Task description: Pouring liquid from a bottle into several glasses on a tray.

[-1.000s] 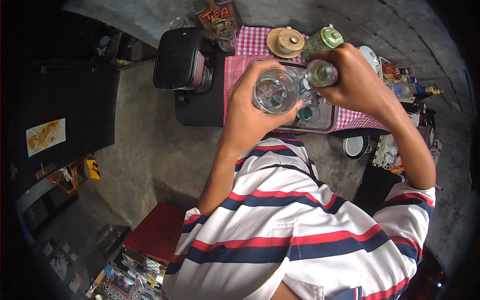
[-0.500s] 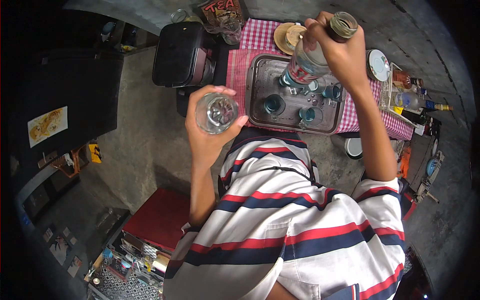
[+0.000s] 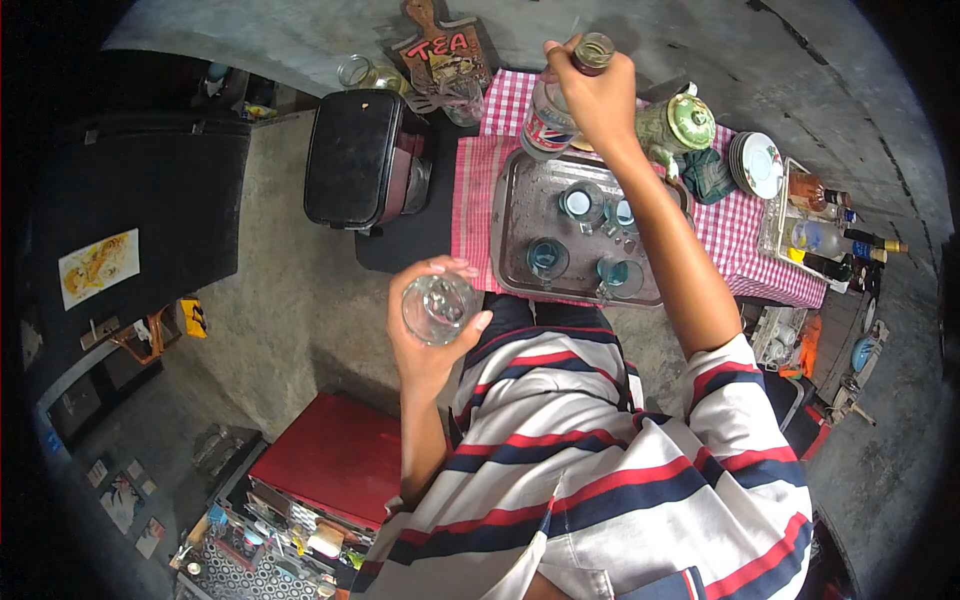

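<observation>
My left hand (image 3: 412,358) is curled around a clear drinking glass (image 3: 438,308), held in front of the table's near edge. In my right hand (image 3: 607,108) is a glass bottle (image 3: 547,122), gripped near its neck, with a printed label on its body. The bottle's base is at the far left edge of a brown metal tray (image 3: 522,215); whether it rests there I cannot tell. On the tray stand several small glass mugs (image 3: 547,258) with a bluish tint. My right forearm crosses above the tray's right side and hides part of it.
Beyond the tray are a green teapot (image 3: 690,122), a dark cloth (image 3: 707,176) and stacked plates (image 3: 760,165). A basket of bottles (image 3: 815,235) lies at the right. A black lidded bin (image 3: 350,160) stands left of the checked tablecloth (image 3: 740,240), near a wooden sign (image 3: 445,55).
My right hand has moved left with the bottle, off the mugs to the tray's far left edge. The teapot now shows. My left hand still holds the glass, now lower in view.
</observation>
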{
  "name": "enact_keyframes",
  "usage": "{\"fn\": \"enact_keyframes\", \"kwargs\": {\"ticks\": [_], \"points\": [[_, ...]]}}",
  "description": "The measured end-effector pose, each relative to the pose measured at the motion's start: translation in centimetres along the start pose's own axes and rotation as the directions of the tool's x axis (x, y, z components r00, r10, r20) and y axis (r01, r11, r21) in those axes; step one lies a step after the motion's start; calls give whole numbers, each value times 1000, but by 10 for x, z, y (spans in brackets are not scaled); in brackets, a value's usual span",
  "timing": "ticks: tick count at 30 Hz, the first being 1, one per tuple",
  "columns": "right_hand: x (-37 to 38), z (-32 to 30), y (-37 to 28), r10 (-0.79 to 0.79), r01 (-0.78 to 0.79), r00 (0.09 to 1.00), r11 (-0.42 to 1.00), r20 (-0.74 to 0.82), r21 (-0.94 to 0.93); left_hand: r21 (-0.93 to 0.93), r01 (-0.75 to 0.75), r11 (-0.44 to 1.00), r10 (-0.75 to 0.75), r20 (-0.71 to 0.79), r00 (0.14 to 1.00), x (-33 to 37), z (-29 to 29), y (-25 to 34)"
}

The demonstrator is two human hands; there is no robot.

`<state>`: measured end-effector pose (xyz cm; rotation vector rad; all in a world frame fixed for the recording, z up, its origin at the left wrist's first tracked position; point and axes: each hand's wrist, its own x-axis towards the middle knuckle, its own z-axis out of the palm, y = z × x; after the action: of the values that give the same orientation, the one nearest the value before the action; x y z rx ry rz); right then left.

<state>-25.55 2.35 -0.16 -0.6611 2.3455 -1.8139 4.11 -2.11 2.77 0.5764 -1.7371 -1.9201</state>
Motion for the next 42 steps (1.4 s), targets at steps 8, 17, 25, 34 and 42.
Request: {"fn": "enact_keyframes", "kwargs": {"ticks": [8, 17, 25, 34, 42], "points": [[20, 43, 54, -9, 8, 1000, 999, 8, 43, 50, 45, 998, -44, -19, 999, -10, -6, -14], [17, 70, 94, -26, 26, 999, 1000, 25, 15, 105, 41, 994, -43, 14, 999, -13, -11, -26], [9, 72, 93, 7, -9, 999, 999, 51, 48, 98, 26, 995, -29, 31, 999, -20, -13, -37], [12, 68, 103, 12, -27, 990, 993, 139, 111, 93, 13, 996, -22, 98, 995, -21, -6, -34], [-30, 32, 78, 160, -139, 983, 969, 89, -205, 76, 0, 997, -6, 77, 997, -24, 4, -26]]}}
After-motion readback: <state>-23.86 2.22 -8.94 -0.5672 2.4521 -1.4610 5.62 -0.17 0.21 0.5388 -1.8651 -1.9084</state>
